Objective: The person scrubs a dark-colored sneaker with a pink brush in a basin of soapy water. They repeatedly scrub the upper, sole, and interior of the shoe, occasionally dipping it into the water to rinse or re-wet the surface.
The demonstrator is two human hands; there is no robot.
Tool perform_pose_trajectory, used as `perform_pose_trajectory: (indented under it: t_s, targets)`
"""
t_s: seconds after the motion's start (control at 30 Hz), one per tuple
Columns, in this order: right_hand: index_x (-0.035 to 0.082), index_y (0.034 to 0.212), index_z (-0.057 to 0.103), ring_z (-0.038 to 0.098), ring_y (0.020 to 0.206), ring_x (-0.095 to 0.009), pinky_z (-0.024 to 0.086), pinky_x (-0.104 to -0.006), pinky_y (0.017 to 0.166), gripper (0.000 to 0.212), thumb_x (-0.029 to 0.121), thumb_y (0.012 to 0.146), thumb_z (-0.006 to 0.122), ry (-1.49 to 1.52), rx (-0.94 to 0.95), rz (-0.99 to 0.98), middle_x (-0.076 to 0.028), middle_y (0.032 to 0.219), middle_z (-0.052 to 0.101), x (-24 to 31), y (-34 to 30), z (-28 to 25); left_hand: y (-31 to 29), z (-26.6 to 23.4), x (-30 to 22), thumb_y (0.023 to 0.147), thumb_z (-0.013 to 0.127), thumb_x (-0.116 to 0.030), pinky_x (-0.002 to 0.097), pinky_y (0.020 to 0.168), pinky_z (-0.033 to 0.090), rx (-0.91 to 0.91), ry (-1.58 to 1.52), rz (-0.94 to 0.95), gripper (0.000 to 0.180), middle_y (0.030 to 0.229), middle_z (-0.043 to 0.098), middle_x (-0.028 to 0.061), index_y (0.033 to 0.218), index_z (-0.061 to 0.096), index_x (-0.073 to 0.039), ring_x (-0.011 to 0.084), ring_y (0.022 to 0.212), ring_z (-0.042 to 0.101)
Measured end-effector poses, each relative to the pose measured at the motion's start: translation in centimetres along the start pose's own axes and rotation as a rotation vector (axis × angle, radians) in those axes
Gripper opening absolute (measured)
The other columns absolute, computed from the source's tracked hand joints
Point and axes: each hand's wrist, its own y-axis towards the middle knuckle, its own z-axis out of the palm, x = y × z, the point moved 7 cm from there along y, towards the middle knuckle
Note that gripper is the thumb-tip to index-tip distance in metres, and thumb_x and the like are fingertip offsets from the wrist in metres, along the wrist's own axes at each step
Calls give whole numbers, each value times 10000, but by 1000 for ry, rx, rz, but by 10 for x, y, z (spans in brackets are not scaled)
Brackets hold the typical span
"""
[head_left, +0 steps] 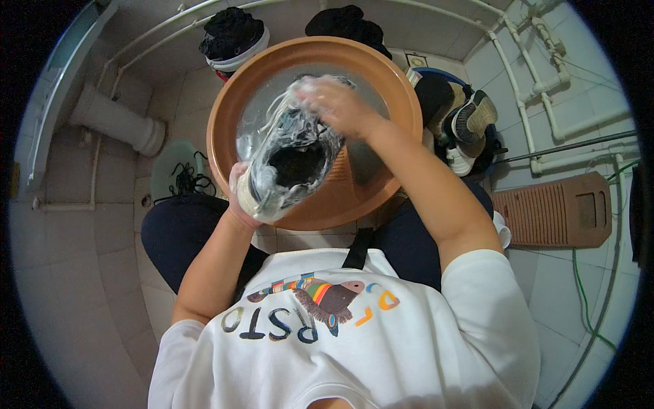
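Note:
My left hand (240, 191) grips a dark sneaker (262, 180) by its pale heel and sole. White suds coat the shoe, and its opening faces up toward me. Over the toe end lies my right hand (334, 105), covered in foam and smeared by motion. Whether those fingers hold anything cannot be made out. Beneath both hands is a wide orange-brown basin (402, 116) with greyish, soapy water in it. A ridged washboard surface (338, 170) shows inside the basin, just right of the shoe.
A blue tub (436, 71) with several shoes (470, 119) stands to the right. A brown washboard (552, 211) lies beyond my right knee. At left, a pale green basin (167, 163) holds black laces (191, 180). A white bucket (259, 49) with dark cloth is behind. Pipes (524, 109) line the walls.

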Motion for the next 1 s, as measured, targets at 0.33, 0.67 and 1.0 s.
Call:
perform_pose_trajectory:
  t_s: [0.33,0.67,1.0]
  targets:
    - [17,1078,586,541,1064,-291,409,-361,933,250,73,866,467,174,-269,-44,-171,1118,575,9,-14,-10,8,6,-7,750,399,-435,573,658,524,128,-56,5,637,1187,533,203,1263,455,-62,400,972,580]
    - [29,926,615,560,894,-318,447,-421,836,193,93,771,519,349,-312,-109,-160,921,581,70,-12,-25,-6,9,-10,783,373,-430,586,736,505,40,-28,70,607,1200,537,189,1252,474,-58,386,1041,550]
    - [11,965,618,534,949,-313,415,-431,864,207,84,814,496,153,-271,-65,-146,1012,599,45,-17,-13,-4,19,-13,783,386,-502,500,533,533,-90,16,82,631,1084,575,216,1226,468,-60,400,797,618]
